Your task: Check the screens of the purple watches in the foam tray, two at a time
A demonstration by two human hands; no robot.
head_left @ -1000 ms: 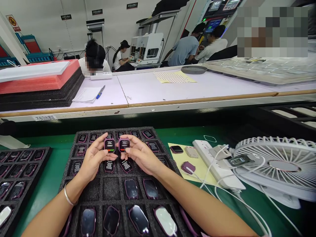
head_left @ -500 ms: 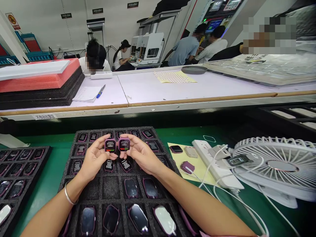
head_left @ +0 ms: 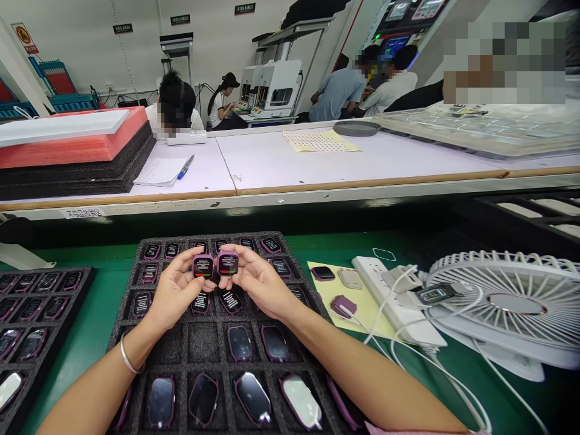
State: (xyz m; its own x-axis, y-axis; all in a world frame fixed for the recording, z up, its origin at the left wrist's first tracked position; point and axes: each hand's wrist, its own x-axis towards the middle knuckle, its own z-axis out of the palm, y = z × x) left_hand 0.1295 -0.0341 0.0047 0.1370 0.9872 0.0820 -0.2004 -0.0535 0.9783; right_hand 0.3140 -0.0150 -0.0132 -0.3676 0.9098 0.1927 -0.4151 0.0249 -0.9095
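Observation:
Side by side above a black foam tray, two purple smartwatch bodies are held upright, screens toward me, lit with small text and a red and green bar. My left hand is closed on the left smartwatch, thumb at its lower edge. Closed on the right smartwatch is my right hand, its thumb below the screen. Several more watches lie in the tray's compartments. Those in the far rows show white text; the nearer ones, such as a dark-screened watch, are unlit, and one looks pale with glare.
A second watch tray lies left. On the right are a yellow sheet with a purple piece, a white power strip, cables and a white fan. A raised shelf crosses behind; people sit beyond it.
Both hands keep their hold on the two smartwatches, almost in the same place. The left thumb has shifted slightly upward. The bar on the left watch's screen shows more green and less red.

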